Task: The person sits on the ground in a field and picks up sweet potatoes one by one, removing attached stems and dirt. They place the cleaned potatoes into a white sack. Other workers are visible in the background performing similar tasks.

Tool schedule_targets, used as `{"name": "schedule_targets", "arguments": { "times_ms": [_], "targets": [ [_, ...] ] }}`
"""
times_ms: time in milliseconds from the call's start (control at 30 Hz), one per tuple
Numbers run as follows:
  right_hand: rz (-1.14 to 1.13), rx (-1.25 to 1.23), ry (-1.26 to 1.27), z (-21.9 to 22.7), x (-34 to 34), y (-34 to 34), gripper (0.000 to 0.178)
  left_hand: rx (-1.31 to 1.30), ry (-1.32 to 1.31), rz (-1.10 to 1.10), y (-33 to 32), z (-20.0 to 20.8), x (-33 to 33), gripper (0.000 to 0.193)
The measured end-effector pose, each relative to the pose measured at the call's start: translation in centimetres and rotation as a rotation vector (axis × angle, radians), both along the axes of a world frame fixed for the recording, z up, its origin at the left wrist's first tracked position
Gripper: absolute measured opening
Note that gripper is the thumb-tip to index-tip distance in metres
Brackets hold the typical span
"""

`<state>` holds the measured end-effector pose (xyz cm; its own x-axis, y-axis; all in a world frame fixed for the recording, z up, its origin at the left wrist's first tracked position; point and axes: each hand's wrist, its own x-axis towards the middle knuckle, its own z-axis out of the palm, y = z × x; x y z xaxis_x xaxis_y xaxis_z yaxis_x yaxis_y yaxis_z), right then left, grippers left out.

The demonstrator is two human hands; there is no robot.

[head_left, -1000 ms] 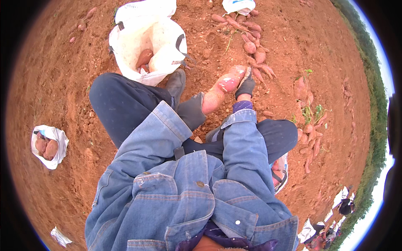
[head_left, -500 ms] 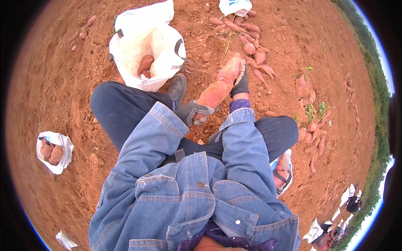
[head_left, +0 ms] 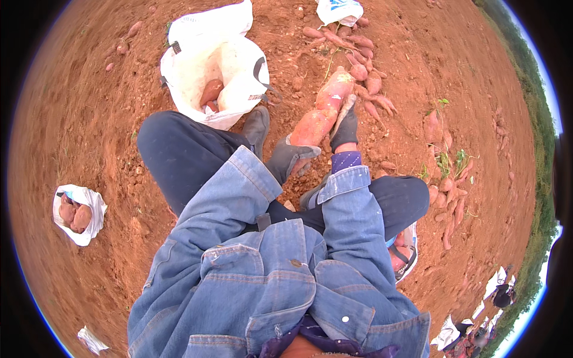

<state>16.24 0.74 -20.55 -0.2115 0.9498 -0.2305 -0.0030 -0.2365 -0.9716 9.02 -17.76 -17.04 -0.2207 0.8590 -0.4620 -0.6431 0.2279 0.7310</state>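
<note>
A very large, reddish sweet potato [head_left: 314,124] with a pinched middle is held aslant in front of me, its far end pointing up and right. My left hand [head_left: 289,160], in a grey glove, wraps round its near end. Against its right side lies my gloved right hand [head_left: 344,126], fingers pressed along the far half. Part of the near end is hidden by the left glove. Just left of it stands an open white sack [head_left: 245,62] with a few sweet potatoes [head_left: 212,90] inside.
Loose sweet potatoes [head_left: 359,72] lie in a row on reddish soil [head_left: 89,149], reaching past my right knee. A filled white bag [head_left: 96,218] sits at far left, another sack [head_left: 410,262] beside my right thigh. People and sacks [head_left: 471,331] show at lower right.
The left hand has shifted right and farther up the sweet potato's near end. My right hand has slid slightly nearer along its side. The whole view has shifted a little.
</note>
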Motion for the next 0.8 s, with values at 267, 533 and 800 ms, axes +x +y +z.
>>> {"name": "schedule_targets", "arguments": {
  "times_ms": [267, 533, 800],
  "targets": [
    [0.201, 0.097, 0.032, -1.9, -1.1, -1.6, 0.041, -0.086, 0.071, 0.031, 0.1, -2.2, -0.7, 0.044],
    [0.179, -0.260, 0.310, 0.8, -1.3, -2.5, 0.032, 0.049, -0.450, 0.066, 0.2, -1.9, -2.2, 0.056],
    [0.349, -0.112, 0.326, 13.5, 2.9, -3.7, 0.035, -0.169, -0.700, 0.324, -0.3, 5.9, -14.1, 0.073]
  ]
}}
